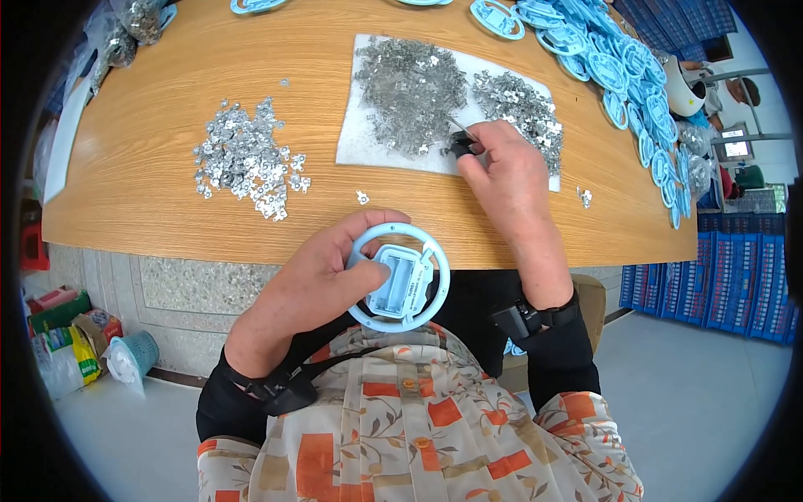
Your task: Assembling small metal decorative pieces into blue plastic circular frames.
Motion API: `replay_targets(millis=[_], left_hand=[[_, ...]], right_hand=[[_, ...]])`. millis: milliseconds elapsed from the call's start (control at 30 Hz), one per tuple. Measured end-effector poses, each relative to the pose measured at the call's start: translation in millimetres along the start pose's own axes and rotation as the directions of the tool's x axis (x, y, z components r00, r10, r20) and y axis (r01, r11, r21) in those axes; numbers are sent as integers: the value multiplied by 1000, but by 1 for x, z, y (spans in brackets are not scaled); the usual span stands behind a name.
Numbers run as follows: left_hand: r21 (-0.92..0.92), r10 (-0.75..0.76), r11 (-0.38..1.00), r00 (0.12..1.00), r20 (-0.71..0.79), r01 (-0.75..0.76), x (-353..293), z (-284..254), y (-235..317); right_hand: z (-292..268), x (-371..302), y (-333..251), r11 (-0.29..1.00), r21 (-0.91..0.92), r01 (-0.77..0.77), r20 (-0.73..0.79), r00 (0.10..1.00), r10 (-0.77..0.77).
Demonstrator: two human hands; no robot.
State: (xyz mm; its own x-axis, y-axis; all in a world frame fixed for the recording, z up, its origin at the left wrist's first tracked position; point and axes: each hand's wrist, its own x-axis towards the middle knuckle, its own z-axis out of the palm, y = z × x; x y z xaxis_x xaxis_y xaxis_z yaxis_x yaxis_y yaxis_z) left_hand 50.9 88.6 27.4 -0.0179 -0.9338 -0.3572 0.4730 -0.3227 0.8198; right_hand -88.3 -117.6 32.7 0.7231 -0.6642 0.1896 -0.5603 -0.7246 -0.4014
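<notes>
My left hand (335, 268) is closed on the rim of a light blue plastic toy steering wheel (443, 280). Its thumb lies over the edge of the open rectangular battery compartment at the hub, which faces up. The wheel is just off the table's front edge, above my lap. My right hand (510, 171) pinches a thin pointed metal tool (462, 128), with a black piece at the fingertips; its exact kind is unclear. The tool's tip is over a white foam sheet (355, 142), beside a pile of small flat metal clips (414, 96). A second pile of metal pieces (519, 109) lies on the sheet's right side.
A separate heap of silver metal pieces (242, 155) lies on the wooden table (309, 238) at left. One loose piece (362, 197) sits near the front edge. Many blue wheels (611, 71) are piled at far right. Blue crates (711, 276) stand beyond the table.
</notes>
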Motion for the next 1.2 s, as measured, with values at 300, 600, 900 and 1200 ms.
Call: replay_targets(millis=[300, 600, 900, 1200], left_hand=[[56, 55, 997, 998, -41, -53, 12, 7, 7], [191, 161, 970, 986, -44, -150, 55, 13, 14], [113, 199, 974, 980, -24, -195, 62, 20, -2], [217, 246, 950, 966, -76, -225, 63, 27, -1]], right_hand=[[-6, -7, 15, 966, 257, 8, -56, 998, 6], [-24, -22, 7, 796, 584, 159, 42, 974, -225], [-14, -41, 8, 550, 831, -85, 125, 992, -36], [-19, -46, 12, 569, 817, -92, 96, 995, 24]])
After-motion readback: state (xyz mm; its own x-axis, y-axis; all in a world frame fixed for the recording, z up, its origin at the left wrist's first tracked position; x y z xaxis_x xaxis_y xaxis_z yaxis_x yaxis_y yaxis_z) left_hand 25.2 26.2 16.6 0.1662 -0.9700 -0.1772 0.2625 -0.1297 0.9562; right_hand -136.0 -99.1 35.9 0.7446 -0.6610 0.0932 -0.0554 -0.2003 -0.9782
